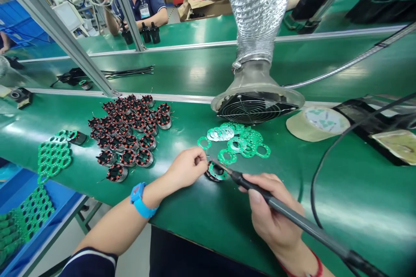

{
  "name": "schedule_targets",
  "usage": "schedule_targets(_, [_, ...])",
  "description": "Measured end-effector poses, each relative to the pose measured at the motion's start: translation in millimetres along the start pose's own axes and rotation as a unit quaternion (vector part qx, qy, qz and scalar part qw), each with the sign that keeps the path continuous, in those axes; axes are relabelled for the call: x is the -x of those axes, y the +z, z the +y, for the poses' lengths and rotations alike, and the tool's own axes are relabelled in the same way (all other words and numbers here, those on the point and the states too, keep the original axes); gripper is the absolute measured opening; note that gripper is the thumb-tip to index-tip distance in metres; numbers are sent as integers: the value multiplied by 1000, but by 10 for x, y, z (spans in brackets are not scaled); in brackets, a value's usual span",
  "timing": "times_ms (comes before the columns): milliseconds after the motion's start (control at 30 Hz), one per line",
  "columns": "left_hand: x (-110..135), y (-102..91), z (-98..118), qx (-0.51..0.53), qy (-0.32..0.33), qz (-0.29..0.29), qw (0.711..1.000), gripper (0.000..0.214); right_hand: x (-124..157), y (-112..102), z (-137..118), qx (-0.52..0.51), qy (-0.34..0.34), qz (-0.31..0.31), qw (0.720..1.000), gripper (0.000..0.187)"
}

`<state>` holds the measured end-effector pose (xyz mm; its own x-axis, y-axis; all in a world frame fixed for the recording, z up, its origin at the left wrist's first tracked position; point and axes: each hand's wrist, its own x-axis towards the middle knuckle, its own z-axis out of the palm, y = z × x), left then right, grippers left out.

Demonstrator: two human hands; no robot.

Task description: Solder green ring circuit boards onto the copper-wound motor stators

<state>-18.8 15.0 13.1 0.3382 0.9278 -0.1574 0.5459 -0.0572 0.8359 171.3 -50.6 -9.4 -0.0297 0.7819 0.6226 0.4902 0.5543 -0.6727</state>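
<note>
Head view: a round coil part [210, 176] is sitting on the green table [182, 132], near the middle, with a green ring [222, 176] lying on top. The right hand [276, 210] is wrapping its fingers around a soldering iron [307, 226], and the thin tip [221, 165] is pointing at the far side of the ring. I can't tell if it is touching. The left hand [186, 166] is curling its fingers in just left of the part; I can't see whether they are pinching anything. I think doing this well means keeping the part still, touching only one tiny spot, and minding the left fingers so near the tip.

Just beyond, loose green rings [250, 143] are lying in a pile, where they could be getting bumped. Past them, a fan [256, 110] is hanging under a silver hose [260, 4]. On the right, a black cable [312, 190] is looping near the right hand and could be catching; a tape roll [302, 127] is sitting farther back. On the left, many more coil parts [130, 127] are crowding together.
</note>
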Motion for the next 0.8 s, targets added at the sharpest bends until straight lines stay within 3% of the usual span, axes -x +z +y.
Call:
schedule_targets(433, [44, 50, 4, -130, 91, 55, 986, 14, 26, -38, -22, -29, 7, -1, 1000, 18])
schedule_targets(600, [47, 59, -24, -178, 102, 51, 977, 12, -15, 38, -31, 26, 53, 12, 998, 37])
schedule_targets(700, [51, 56, -21, -198, 108, 48, 973, 11, -56, 96, -4, 73, 81, -47, 993, 41])
schedule_targets(800, [52, 46, -10, -206, 107, 41, 972, 11, -93, 129, 42, 82, 50, -138, 986, 45])
